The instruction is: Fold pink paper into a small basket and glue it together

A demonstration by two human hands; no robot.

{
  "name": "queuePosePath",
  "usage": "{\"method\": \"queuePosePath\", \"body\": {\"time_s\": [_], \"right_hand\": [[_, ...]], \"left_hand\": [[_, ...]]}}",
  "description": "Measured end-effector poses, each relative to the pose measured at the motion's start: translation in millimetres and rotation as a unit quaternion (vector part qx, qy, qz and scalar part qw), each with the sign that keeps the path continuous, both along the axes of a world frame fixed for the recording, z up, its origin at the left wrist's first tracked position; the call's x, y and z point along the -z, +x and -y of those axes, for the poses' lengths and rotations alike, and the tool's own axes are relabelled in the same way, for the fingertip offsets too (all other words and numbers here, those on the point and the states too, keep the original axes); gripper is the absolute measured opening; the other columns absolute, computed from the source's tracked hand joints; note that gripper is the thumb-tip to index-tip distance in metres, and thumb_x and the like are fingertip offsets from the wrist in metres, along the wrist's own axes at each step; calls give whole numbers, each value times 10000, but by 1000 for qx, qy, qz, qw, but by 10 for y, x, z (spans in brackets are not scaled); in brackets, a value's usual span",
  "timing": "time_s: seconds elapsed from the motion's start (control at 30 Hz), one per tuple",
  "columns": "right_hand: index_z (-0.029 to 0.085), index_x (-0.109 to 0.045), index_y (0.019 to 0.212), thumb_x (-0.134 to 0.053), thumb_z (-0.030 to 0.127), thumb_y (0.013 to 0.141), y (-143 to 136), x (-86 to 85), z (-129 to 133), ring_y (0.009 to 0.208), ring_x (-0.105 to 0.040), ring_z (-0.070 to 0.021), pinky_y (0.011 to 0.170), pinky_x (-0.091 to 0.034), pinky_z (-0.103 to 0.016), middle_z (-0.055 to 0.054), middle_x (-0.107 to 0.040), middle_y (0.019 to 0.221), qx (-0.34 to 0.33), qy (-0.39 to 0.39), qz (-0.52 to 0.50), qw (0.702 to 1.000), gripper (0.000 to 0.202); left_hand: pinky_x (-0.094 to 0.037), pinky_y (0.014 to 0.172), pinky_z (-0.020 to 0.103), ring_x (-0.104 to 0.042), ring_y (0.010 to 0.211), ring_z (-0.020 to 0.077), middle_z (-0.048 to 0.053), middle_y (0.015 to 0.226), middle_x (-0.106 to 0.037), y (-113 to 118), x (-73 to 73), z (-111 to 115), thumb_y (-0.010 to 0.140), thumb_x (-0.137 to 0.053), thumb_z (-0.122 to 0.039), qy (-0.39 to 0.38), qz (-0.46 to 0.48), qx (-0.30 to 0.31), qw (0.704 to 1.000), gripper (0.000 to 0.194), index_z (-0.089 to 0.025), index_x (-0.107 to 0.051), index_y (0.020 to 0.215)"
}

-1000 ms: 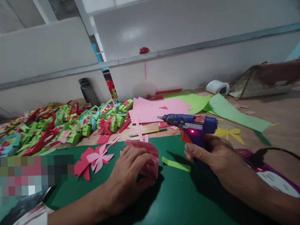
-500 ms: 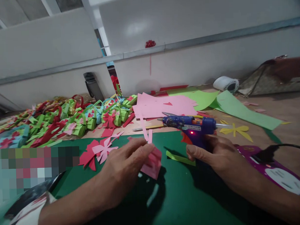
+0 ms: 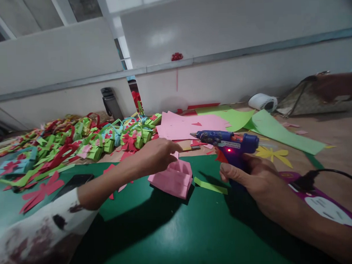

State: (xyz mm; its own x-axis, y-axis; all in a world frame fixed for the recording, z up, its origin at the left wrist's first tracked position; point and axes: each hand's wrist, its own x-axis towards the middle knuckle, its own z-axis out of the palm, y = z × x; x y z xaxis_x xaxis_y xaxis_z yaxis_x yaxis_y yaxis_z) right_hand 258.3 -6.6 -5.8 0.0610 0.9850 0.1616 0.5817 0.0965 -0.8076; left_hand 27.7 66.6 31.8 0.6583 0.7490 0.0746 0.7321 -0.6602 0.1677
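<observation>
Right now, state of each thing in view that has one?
glue gun: powered, red light on, gripped in right hand
pink paper basket: folded, resting on green mat
left hand: reaching over the basket, fingers pinched at a pink strip
paper roll: lying on its side

White partition panels (image 3: pixel 218 26) behind wooden table (image 3: pixel 337 130).

Paper basket (image 3: pixel 174 178) sits on the cutting mat (image 3: pixel 173 232), center. Left hand (image 3: pixel 156 155) hovers just behind it, right hand (image 3: pixel 254 179) to its right holding the glue gun (image 3: pixel 227 143). Paper strip (image 3: pixel 210 186) lies between basket and right hand. Pile of baskets (image 3: pixel 78 141) far left behind mat; paper sheets (image 3: pixel 190 125) behind the gun; tape roll (image 3: pixel 262 102) far right by the wall.
</observation>
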Motion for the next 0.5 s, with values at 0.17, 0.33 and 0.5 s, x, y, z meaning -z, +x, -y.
{"method": "queuePosePath", "body": {"time_s": [0.17,0.33,0.5], "right_hand": [[240,-615,548,-515,616,756,19,-8,-10,724,-607,-245,774,-428,-414,-37,-666,695,-1,3,3,1000,441],[221,-608,545,-560,578,749,4,-29,12,675,-606,-219,690,-459,-355,-37,-666,683,-3,15,-25,1000,414],[229,-620,582,-549,606,751,12,-72,77,652,-617,-227,605,-464,-327,-36,-673,671,31,-7,10,999,418]], "left_hand": [[-380,591,251,-579,726,170,49,900,-693,280,124,-315,624,-706,-124,-97,-83,52,990,411,-192,-677,1029],[-253,472,224,-371,479,85,-48,481,-465,288,114,-323,636,-625,-142,-142,-70,57,986,118,-153,-574,530],[-277,494,214,-390,538,84,-57,572,-437,25,-81,-107,717,-534,-175,-157,43,35,986,88,-167,-499,637]]}}
